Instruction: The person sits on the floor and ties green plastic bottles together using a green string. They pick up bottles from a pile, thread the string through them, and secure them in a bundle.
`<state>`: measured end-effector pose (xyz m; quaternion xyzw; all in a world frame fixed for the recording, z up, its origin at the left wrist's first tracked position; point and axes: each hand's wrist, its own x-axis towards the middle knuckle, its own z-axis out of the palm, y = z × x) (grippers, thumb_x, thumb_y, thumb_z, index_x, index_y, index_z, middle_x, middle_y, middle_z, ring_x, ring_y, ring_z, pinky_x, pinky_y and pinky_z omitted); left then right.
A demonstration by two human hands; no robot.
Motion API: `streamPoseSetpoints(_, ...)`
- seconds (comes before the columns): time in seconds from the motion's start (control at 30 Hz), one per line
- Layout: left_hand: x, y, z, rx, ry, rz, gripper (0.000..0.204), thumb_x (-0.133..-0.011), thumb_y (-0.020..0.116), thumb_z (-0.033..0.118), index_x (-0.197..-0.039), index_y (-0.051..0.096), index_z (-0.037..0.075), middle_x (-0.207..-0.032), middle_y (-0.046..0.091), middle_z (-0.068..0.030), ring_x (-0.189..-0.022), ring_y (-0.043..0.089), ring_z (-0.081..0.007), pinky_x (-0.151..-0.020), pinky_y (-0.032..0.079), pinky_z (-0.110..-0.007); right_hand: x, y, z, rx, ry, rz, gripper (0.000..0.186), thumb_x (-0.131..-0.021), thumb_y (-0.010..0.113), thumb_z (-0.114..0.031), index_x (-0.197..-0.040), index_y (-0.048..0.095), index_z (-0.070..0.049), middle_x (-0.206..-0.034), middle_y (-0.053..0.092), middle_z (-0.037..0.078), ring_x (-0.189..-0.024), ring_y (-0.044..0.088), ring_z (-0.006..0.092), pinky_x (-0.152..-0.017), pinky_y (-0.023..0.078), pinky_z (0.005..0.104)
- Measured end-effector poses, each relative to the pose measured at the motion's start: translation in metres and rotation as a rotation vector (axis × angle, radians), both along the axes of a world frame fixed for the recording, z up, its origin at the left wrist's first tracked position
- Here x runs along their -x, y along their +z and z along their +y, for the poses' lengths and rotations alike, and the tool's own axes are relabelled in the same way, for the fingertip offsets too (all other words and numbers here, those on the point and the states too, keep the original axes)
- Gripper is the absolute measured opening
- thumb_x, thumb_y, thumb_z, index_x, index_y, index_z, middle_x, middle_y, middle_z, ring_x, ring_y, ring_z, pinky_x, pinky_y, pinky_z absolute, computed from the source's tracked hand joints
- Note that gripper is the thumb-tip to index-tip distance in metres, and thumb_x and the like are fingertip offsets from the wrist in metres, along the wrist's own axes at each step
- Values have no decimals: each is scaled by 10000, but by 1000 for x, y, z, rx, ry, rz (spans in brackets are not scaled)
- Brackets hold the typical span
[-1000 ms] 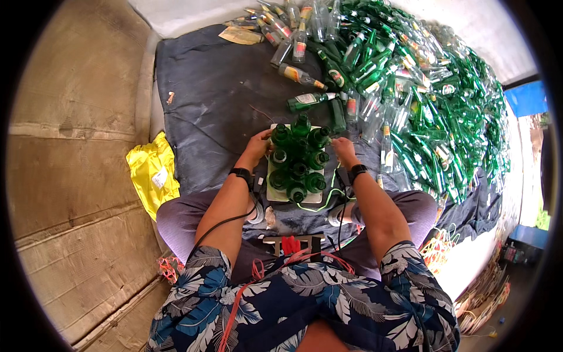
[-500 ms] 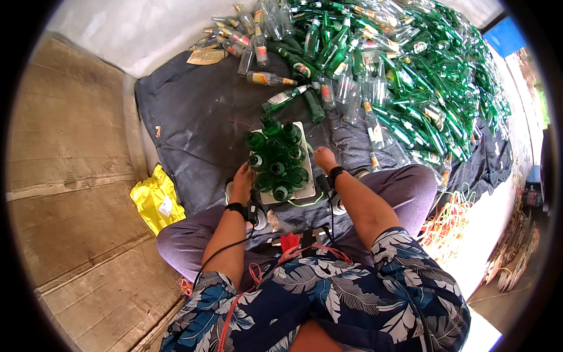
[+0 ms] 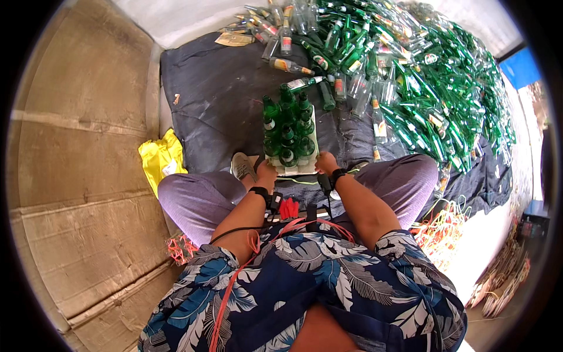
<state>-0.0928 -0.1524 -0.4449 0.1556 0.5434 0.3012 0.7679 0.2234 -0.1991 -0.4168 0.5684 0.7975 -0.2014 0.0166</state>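
A cluster of green glass bottles (image 3: 287,134) stands upright, packed close together on a pale flat board (image 3: 297,170) in front of me. My left hand (image 3: 268,169) is at the board's near left corner, its fingers curled in at the edge and partly hidden. At the near right corner my right hand (image 3: 326,163) is closed against the board's edge, fingers bent. Neither hand touches a bottle neck. Dark straps with small devices circle both my wrists.
A large heap of green and clear bottles (image 3: 434,88) covers the far right. Dark sheeting (image 3: 217,94) lies under the board. Cardboard (image 3: 82,146) lines the left, beside a yellow plastic bag (image 3: 161,154). Tangled plastic strips (image 3: 441,232) lie beyond my right knee.
My left hand has moved from the bottles' left side to the board's near left corner. My right hand has come to the near right corner. The view has shifted, and a shoe shows beside my left hand.
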Motion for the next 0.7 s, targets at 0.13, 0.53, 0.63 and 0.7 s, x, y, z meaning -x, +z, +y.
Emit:
streamPoseSetpoints(0.13, -16, 1, -23, -124, -154, 236, 240, -1014, 556, 231, -1251, 561, 201, -875, 645, -72, -646, 635, -257, -462, 429, -392, 22, 25, -22, 155, -341, 235, 156, -905, 630, -155, -816, 634, -28, -706, 695, 81, -638, 716, 238, -563, 548, 385)
streamPoseSetpoints(0.53, -31, 92, -11, -363, -234, 858, 240, -895, 562, 54, -1135, 567, 44, -912, 664, -228, -819, 655, -400, -671, 497, -468, -13, -13, -22, 316, -82, 184, 247, -961, 528, -193, -911, 692, -14, -814, 735, 105, -705, 727, 210, -621, 578, 359)
streamPoseSetpoints(0.63, 0, 62, -17, -370, -281, 994, 236, -865, 613, 47, -1098, 571, 46, -1023, 667, -249, -989, 635, -442, -820, 501, -486, 49, 79, -32, 853, -831, 807, 258, -993, 504, -208, -935, 667, -16, -848, 729, 121, -710, 722, 235, -629, 587, 387)
streamPoseSetpoints(0.7, -12, 65, -17, -378, -344, 966, 252, -861, 635, 61, -1107, 582, 49, -1084, 670, -246, -1063, 633, -446, -877, 505, -490, 55, 91, -37, 888, -1226, 1066, 284, -1023, 481, -244, -967, 641, -16, -884, 721, 154, -712, 719, 269, -639, 598, 414)
